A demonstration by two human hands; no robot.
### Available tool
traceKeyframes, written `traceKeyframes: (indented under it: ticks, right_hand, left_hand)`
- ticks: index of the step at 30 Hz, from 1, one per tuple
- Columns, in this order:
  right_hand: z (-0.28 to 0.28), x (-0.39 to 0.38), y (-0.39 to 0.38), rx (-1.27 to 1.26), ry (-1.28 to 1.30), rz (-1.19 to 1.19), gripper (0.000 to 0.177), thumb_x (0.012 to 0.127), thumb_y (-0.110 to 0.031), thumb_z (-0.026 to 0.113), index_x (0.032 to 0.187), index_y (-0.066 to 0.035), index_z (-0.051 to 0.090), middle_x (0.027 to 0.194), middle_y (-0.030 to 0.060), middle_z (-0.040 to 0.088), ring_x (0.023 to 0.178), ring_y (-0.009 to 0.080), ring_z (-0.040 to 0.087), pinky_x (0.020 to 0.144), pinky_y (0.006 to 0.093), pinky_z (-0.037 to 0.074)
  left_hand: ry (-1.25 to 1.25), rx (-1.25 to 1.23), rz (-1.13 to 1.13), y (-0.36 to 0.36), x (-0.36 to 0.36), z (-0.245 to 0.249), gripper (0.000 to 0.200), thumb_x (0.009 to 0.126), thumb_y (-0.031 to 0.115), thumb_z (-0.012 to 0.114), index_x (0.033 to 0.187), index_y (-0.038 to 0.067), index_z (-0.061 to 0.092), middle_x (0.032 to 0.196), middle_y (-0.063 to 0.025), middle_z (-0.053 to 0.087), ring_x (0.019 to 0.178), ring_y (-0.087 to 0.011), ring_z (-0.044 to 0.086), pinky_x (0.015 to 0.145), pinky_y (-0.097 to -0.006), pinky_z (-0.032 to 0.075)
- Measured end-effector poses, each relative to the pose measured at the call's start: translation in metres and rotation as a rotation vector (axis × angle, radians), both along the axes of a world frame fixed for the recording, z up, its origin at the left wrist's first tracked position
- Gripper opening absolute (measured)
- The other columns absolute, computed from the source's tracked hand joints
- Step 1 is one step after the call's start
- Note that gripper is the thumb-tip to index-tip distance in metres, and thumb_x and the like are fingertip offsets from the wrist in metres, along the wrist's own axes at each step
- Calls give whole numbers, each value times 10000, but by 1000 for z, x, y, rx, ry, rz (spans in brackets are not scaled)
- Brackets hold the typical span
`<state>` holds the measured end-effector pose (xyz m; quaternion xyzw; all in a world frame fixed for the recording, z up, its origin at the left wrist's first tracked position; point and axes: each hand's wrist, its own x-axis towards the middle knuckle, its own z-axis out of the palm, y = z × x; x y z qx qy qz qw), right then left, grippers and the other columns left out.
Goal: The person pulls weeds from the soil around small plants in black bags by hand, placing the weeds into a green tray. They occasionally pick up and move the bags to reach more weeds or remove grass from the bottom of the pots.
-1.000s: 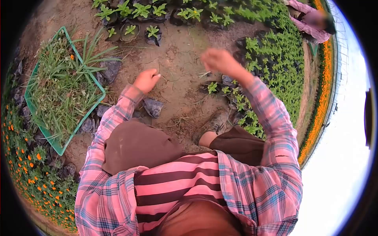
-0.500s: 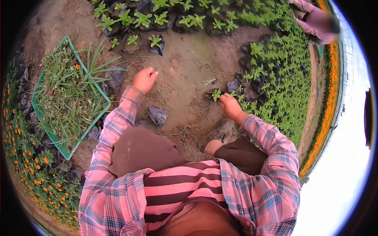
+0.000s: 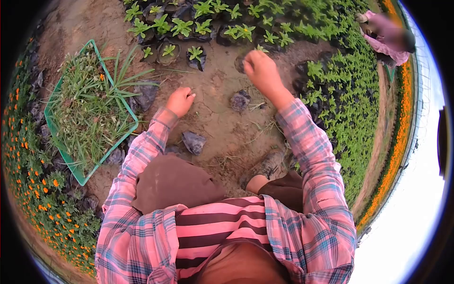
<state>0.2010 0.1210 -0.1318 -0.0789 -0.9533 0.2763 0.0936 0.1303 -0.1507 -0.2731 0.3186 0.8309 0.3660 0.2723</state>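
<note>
My left hand [image 3: 180,102] is closed above the bare soil, fingers curled in; whether a small thing is inside is hidden. My right hand [image 3: 263,73] reaches forward toward the front row of seedlings, its fingers closed at a seedling in a dark bag [image 3: 241,62]. Motion blurs that bag, and the hand covers part of it. On the soil between the hands sits a dark plastic bag of soil [image 3: 240,101], with no leaves showing. Another crumpled black bag [image 3: 194,142] lies nearer my knee.
A green-rimmed crate [image 3: 125,106] full of pulled weeds stands at left, beside orange flowers [image 3: 45,189]. Bagged seedlings [image 3: 182,27] line the far side, with a dense bed [image 3: 350,113] at right. Another person [image 3: 388,35] crouches at the far right.
My right hand has moved forward and left from the edge of the right-hand bed with the seedling. A dark bag now sits on the soil between the hands. My left hand stays closed.
</note>
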Motion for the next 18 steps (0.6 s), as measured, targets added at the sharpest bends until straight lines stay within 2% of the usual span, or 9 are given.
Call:
traceKeyframes:
  ticks: [3, 5, 7, 9, 10, 12, 13, 15, 18]
  right_hand:
    - [-28, -21, -16, 125, -37, -26, 100, 811, -91, 587, 855, -29, 524, 853, 165, 576, 776, 363, 582, 697, 433, 490]
    - [-52, -24, -21, 235, -148, 227, 122, 842, -128, 569, 925, -45, 534, 906, 149, 579, 842, 351, 587, 729, 433, 495]
    - [-50, -15, -28, 148, -88, 290, 135, 854, -140, 566, 960, -57, 550, 948, 143, 584, 902, 337, 590, 761, 423, 494]
    - [-39, 2, -33, 21, -60, -54, 242, 871, -257, 583, 1003, -55, 564, 1007, 154, 589, 913, 337, 605, 776, 430, 501]
    - [-36, 12, -34, 21, -62, -49, 242, 871, -257, 583, 1003, -55, 564, 1007, 154, 589, 913, 337, 605, 776, 430, 501]
    - [-31, 36, -37, 220, -631, -108, 408, 856, -394, 599, 1027, -24, 573, 1056, 179, 589, 925, 354, 615, 790, 425, 510]
    - [-30, 47, -42, 228, -630, -107, 408, 856, -394, 599, 1027, -24, 573, 1056, 179, 589, 925, 354, 615, 790, 425, 510]
    - [-38, 64, -49, 245, -917, -129, 566, 834, -503, 597, 1065, 12, 566, 1073, 205, 587, 943, 377, 620, 800, 424, 515]
    - [-55, 72, -44, 165, -904, -195, 585, 809, -470, 620, 1094, 37, 561, 1108, 245, 573, 992, 381, 607, 824, 417, 513]
  left_hand:
    - [49, 1, -15, 3, 3, 2, 230, 863, 223, 602, 797, 15, 529, 794, -178, 543, 762, -359, 550, 676, -419, 436]
    - [77, -15, -4, 5, 3, 3, 227, 862, 220, 601, 800, 14, 528, 796, -181, 542, 771, -367, 550, 681, -425, 435]
    - [39, -3, 2, 2, 2, 2, 227, 862, 220, 596, 798, 14, 526, 800, -185, 541, 776, -369, 551, 682, -429, 434]
    - [21, 32, 24, -2, 2, 1, 233, 860, 226, 599, 797, 14, 526, 800, -187, 545, 776, -372, 553, 680, -430, 435]
    - [8, 70, 27, -3, 2, 1, 240, 858, 233, 601, 796, 13, 527, 801, -189, 548, 776, -375, 556, 677, -432, 435]
    - [1, 39, 38, 0, 4, 2, 251, 860, 242, 602, 793, 11, 528, 787, -184, 551, 753, -363, 555, 668, -426, 436]
    - [2, 10, 50, 5, 3, 5, 262, 862, 251, 603, 791, 10, 529, 772, -179, 553, 730, -351, 555, 659, -421, 437]
    - [-82, -12, 85, 15, 1, 14, 270, 866, 258, 604, 787, 11, 530, 755, -172, 553, 706, -332, 550, 648, -411, 437]
    - [-167, -4, 120, 19, -3, 13, 281, 872, 268, 604, 786, 11, 530, 725, -158, 544, 671, -290, 540, 633, -394, 434]
